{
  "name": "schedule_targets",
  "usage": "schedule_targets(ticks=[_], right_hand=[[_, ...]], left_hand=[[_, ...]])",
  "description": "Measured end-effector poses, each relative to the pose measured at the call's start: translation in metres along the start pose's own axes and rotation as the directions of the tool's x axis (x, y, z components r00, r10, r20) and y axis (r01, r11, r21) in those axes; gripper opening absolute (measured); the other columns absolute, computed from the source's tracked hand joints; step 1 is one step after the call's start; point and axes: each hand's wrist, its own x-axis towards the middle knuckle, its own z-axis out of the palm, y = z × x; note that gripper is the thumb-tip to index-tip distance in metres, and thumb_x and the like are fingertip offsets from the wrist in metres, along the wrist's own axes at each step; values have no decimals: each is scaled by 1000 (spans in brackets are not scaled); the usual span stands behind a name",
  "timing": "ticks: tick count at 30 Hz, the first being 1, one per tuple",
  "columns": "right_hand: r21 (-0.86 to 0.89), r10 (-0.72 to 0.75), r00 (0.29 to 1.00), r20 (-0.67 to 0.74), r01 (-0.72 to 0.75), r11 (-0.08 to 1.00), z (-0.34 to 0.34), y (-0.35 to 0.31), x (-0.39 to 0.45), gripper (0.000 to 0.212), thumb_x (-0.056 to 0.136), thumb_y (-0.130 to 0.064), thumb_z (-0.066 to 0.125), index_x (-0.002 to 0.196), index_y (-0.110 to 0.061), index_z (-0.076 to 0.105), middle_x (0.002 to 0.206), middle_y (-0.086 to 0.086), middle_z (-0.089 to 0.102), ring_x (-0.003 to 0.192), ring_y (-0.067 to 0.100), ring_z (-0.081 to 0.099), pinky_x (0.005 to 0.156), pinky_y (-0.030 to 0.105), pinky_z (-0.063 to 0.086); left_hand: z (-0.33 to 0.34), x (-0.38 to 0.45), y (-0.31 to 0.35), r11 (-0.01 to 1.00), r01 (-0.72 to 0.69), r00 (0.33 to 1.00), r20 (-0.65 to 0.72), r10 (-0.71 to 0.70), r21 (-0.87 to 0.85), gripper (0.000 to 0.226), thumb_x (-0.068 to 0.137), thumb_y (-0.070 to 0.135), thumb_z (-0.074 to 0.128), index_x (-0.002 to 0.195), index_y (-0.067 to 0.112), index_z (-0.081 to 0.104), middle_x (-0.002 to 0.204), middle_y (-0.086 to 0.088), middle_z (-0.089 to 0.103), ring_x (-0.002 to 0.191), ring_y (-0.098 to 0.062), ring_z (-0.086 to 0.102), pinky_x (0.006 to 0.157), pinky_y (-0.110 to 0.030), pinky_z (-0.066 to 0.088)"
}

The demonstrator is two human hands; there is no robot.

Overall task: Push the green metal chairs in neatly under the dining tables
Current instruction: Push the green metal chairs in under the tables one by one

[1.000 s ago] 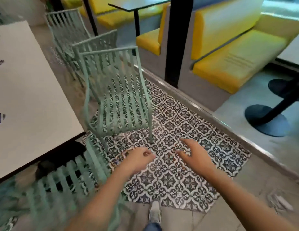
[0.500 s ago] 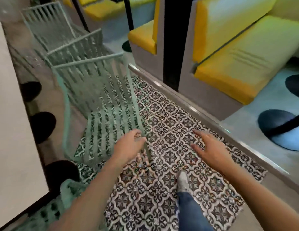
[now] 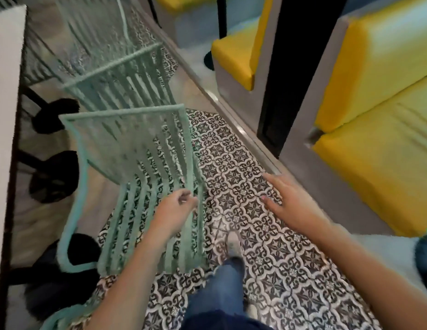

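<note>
The nearest green metal chair (image 3: pixel 126 148) stands on the patterned floor, pulled out from the white dining table (image 3: pixel 5 139) at the left, with its slatted back facing me. My left hand (image 3: pixel 176 208) hovers over the right edge of its seat with fingers loosely curled, holding nothing. Over the floor to the chair's right, my right hand (image 3: pixel 288 206) is spread with straight fingers. A second green chair (image 3: pixel 117 75) stands just behind the first, and a third (image 3: pixel 95 27) is farther back, blurred.
Black round table bases (image 3: pixel 54 176) sit under the table edge. Yellow booth seats (image 3: pixel 374 144) and a black post (image 3: pixel 296 67) line a raised step on the right. Part of another green chair (image 3: pixel 64 316) shows at the bottom left. My foot (image 3: pixel 232 241) stands by the seat.
I have stepped forward, so the nearest chair is now close below me. My left hand has come over its seat edge; my right hand stays spread to the right.
</note>
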Motion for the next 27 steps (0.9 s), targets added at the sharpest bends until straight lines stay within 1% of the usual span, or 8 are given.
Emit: schedule_targets(ticks=[4,10,13,17,20,22,25,27], right_hand=[[-49,-53,996,67,56,997,-17,16,118,59,94,-46,53,147,-27,35,143,-3,48,129,17,46,108,36,39],[-87,-183,970,157,199,976,-58,7,267,59,95,-47,49,149,-33,29,151,-7,39,137,11,36,113,34,33],[-20,-289,931,223,300,954,-76,-5,340,57,96,-42,49,149,-36,28,151,-10,37,137,9,35,114,33,31],[60,-504,795,338,516,855,-78,-23,438,59,96,-38,51,149,-42,25,152,-15,34,137,2,32,116,32,28],[96,-633,668,391,654,750,-71,-42,505,59,97,-32,52,150,-38,26,151,-16,33,133,-5,28,117,27,23],[136,-696,567,441,724,676,-66,-58,551,59,97,-30,52,150,-37,27,152,-15,34,134,-2,30,117,26,23],[150,-757,429,493,815,560,-63,-85,603,60,97,-29,51,151,-37,25,153,-14,33,137,3,33,117,27,24],[182,-762,279,584,870,459,-51,-122,646,60,97,-29,50,151,-37,25,153,-14,32,137,3,32,115,20,20]], left_hand=[[-7,95,33,998,19,1000,5,-19,54,35,96,41,53,126,26,55,119,13,57,97,-9,57,71,-19,40],[-48,210,87,994,69,995,-76,-62,89,39,95,39,55,130,20,55,131,2,58,111,-15,56,94,-31,45],[-77,265,105,977,202,961,-205,-184,71,42,93,43,56,129,20,57,128,0,61,112,-19,57,95,-35,47],[-110,333,109,906,423,867,-303,-396,28,45,93,50,51,127,20,55,121,-1,61,101,-21,58,89,-37,49],[-124,362,106,833,551,767,-365,-528,-48,49,93,50,49,131,19,52,126,-2,58,108,-24,57,90,-36,47],[-125,376,102,790,601,686,-425,-590,-126,48,93,48,50,130,17,53,122,-1,60,94,-18,58,87,-33,48],[-124,385,111,739,653,622,-440,-648,-166,47,96,46,48,131,16,51,123,-2,61,66,-5,51,62,-23,44],[-131,395,105,661,701,503,-471,-725,-268,46,93,48,49,128,18,52,123,-5,62,75,-14,61,67,-29,51]])
